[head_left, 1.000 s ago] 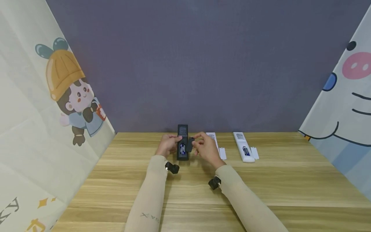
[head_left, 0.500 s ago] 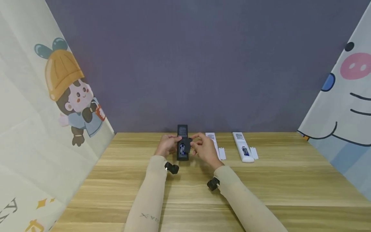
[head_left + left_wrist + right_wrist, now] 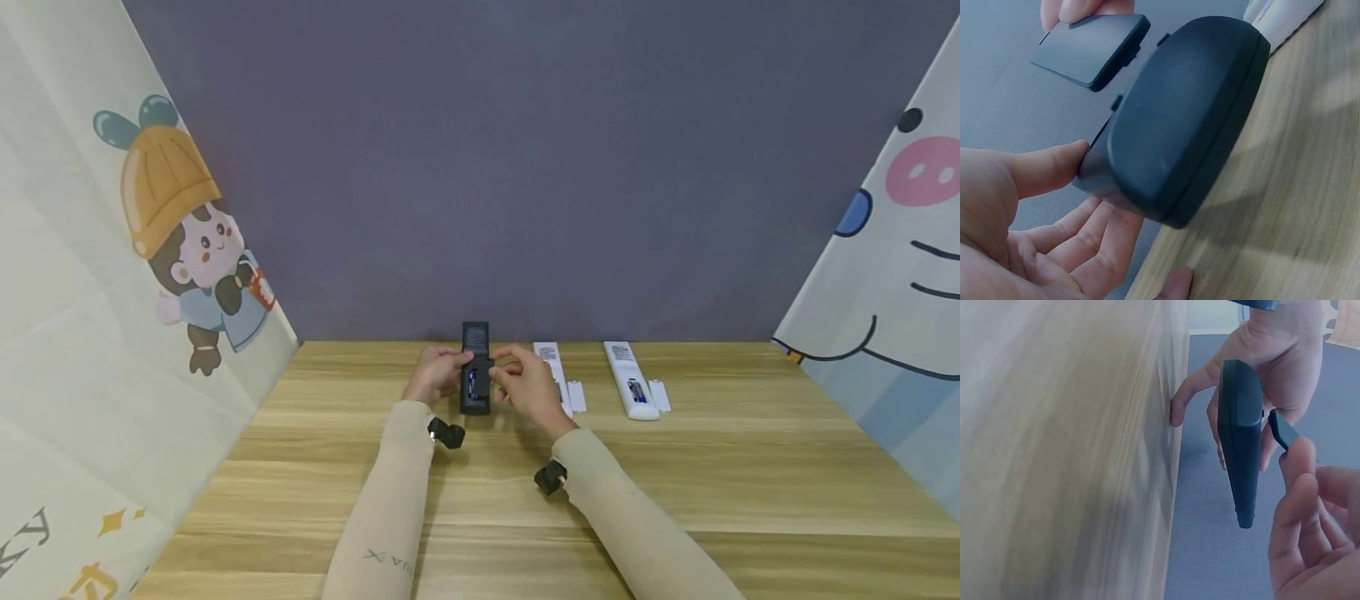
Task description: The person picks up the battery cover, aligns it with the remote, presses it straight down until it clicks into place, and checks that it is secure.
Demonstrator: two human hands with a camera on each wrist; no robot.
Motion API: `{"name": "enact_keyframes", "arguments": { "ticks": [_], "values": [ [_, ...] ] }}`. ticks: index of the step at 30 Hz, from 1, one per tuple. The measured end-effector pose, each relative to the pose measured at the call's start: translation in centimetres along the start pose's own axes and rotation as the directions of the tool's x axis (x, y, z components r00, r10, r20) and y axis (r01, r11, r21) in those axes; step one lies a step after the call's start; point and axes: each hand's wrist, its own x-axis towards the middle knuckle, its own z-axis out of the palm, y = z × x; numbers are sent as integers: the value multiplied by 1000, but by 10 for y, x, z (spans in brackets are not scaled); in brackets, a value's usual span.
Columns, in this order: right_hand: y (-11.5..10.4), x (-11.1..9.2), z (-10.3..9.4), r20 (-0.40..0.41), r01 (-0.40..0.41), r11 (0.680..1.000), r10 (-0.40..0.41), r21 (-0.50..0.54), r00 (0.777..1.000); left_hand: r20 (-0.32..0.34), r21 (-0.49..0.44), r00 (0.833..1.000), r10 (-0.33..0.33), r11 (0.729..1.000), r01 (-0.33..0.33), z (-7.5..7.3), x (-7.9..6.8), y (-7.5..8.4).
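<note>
My left hand (image 3: 435, 373) grips a black remote control (image 3: 476, 343) by its left side, thumb on its back face. Between my right hand's (image 3: 528, 385) thumb and fingers is the black battery cover (image 3: 1094, 47), held just over the remote's battery compartment. Batteries (image 3: 472, 383) show in the compartment, partly hidden by the cover. In the right wrist view, the cover (image 3: 1282, 430) is tilted and close to the remote (image 3: 1241, 419). The left wrist view shows a gap between the cover and the remote's body.
Right of my hands lie two white remotes, one (image 3: 547, 354) partly hidden by my right hand, the other (image 3: 622, 367) with batteries showing. A white battery cover (image 3: 576, 397) and another white cover (image 3: 658, 395) lie beside them. A dark wall (image 3: 480, 167) stands behind the wooden table (image 3: 480, 517).
My right hand has brought the black cover leftward, from beside the remote to over its battery compartment. My left hand keeps its grip on the remote.
</note>
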Motion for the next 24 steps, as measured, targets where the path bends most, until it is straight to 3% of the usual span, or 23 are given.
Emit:
{"name": "enact_keyframes", "arguments": {
  "ticks": [24],
  "values": [
    [2,-1,8,23,44,999,-45,4,999,-2,13,1000,5,1000,-5,1,-4,3]
  ]
}}
